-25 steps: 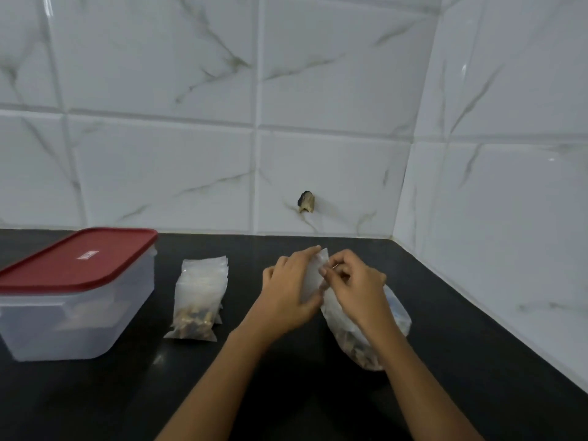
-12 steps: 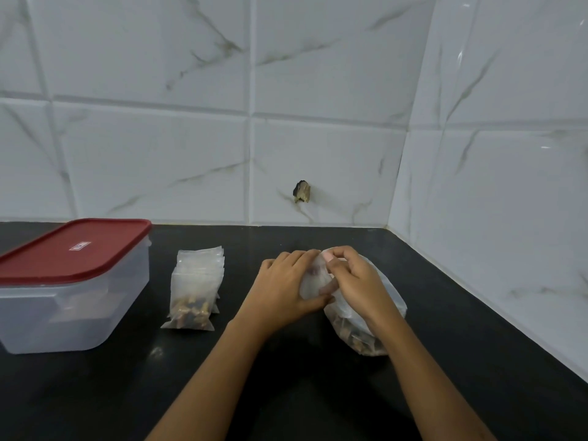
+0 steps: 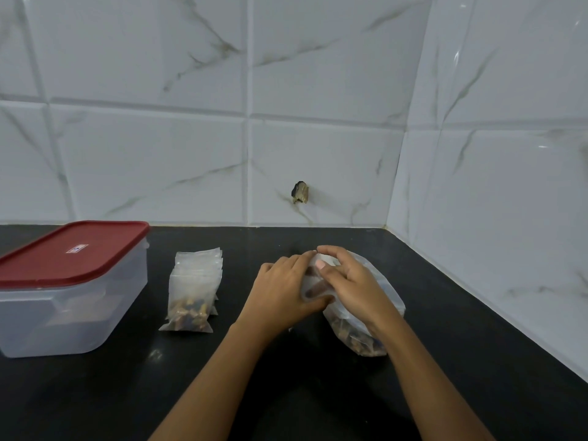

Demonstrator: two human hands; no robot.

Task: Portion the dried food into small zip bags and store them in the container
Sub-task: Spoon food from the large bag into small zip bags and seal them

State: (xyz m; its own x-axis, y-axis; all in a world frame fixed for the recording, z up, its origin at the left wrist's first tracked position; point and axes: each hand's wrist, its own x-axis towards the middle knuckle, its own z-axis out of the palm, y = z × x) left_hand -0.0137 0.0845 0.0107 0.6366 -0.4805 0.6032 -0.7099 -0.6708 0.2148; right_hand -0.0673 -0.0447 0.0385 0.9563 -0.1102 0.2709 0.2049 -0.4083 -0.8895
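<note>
Red lid (image 3: 71,251), black counter (image 3: 127,393), white grey-veined marble tiles (image 3: 152,163).

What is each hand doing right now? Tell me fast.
Left hand: closed, gripping the small zip bag.
Right hand: closed, pinching the same bag's mouth.

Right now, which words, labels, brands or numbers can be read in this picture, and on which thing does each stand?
One small white and red label on the red plastic lid of the clear rectangular container: too small and blurred to read.
No other text shows.
</note>
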